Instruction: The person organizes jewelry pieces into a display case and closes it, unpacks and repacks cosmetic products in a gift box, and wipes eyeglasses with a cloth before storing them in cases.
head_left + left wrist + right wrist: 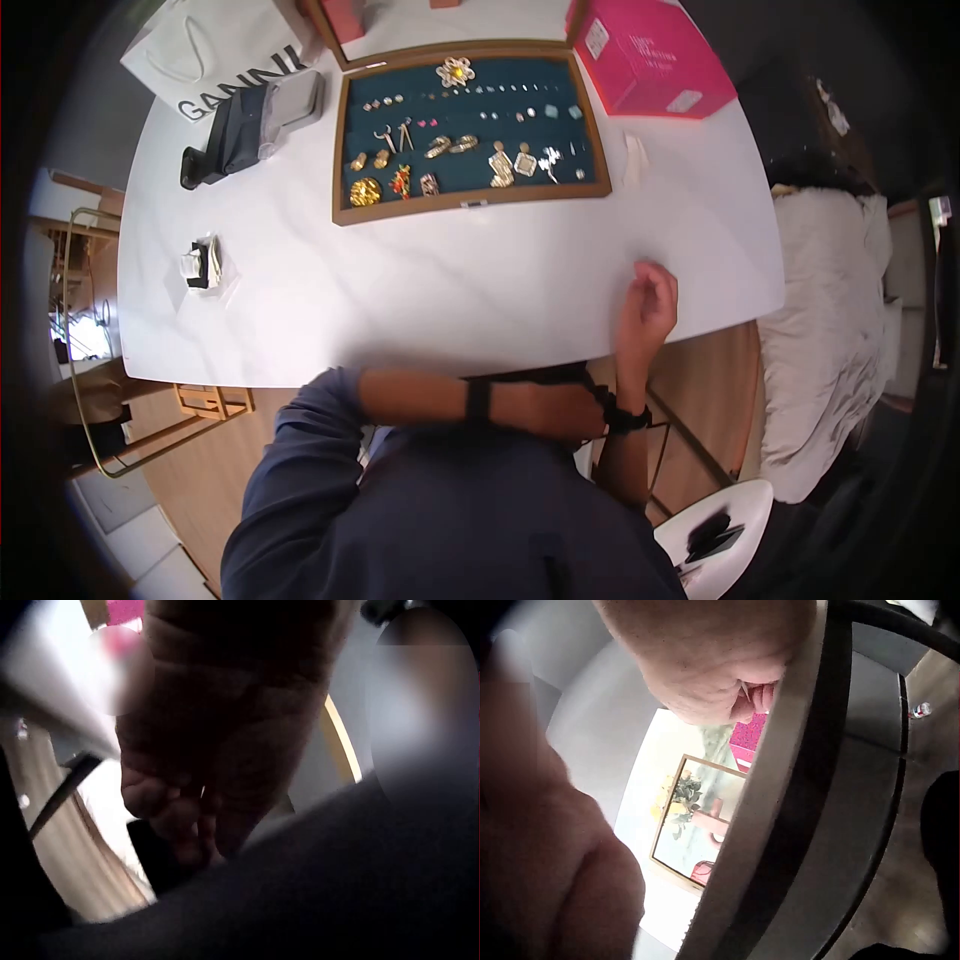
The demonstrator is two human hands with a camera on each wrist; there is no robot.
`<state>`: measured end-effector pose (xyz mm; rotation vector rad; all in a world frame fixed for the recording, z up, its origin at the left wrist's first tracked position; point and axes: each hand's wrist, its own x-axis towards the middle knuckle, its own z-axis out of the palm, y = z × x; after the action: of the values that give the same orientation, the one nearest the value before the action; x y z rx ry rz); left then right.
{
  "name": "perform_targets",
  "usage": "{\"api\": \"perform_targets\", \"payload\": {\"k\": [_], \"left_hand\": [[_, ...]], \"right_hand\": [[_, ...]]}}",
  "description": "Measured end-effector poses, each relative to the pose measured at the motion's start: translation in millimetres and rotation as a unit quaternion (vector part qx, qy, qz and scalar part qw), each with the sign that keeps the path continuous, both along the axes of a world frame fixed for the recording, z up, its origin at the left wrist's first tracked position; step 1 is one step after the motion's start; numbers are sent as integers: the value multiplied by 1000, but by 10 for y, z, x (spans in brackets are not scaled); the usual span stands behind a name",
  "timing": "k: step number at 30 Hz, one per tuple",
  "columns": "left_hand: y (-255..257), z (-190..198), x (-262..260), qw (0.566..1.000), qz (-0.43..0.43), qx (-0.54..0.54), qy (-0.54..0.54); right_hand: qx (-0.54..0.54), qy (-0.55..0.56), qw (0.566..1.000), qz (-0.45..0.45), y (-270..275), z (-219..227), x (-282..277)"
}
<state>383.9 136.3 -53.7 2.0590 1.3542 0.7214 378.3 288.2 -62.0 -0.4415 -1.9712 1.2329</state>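
Observation:
My left arm crosses in front of my body, and its hand (pixel 563 410) lies close beside the black band (pixel 628 418) on my right wrist. In the left wrist view the left fingers (pixel 180 817) are loosely curled and in shadow, with nothing visible between them. My right hand (pixel 652 300) is palm-up over the table's front right edge, its fingers loosely bent and holding nothing. Beyond it stands a wooden jewelry case (pixel 470 200) with a dark teal lining and raised lid. Rows of small earrings, a gold round piece (pixel 365 191) and a flower brooch (pixel 456 72) lie inside.
A pink box (pixel 660 60) stands right of the case on the white table (pixel 450 290). At the left are a white paper bag (pixel 215 50), dark pouches (pixel 235 130) and a small black-and-white item (pixel 200 264) on clear plastic. A white chair (pixel 740 520) stands at lower right.

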Motion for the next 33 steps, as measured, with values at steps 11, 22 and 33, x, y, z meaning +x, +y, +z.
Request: {"api": "perform_targets", "payload": {"k": [11,22,33], "left_hand": [[-34,530,-770,996,81,-29,-13],[-228,1027,-826,993,-40,-43,-97],[-475,1272,-948,980,-39,46,-191]], "right_hand": [[172,-134,975,36,268,266,-234],[453,-193,840,229,-67,753,-1072],[465,-204,837,205,-148,647,-1208]]}}
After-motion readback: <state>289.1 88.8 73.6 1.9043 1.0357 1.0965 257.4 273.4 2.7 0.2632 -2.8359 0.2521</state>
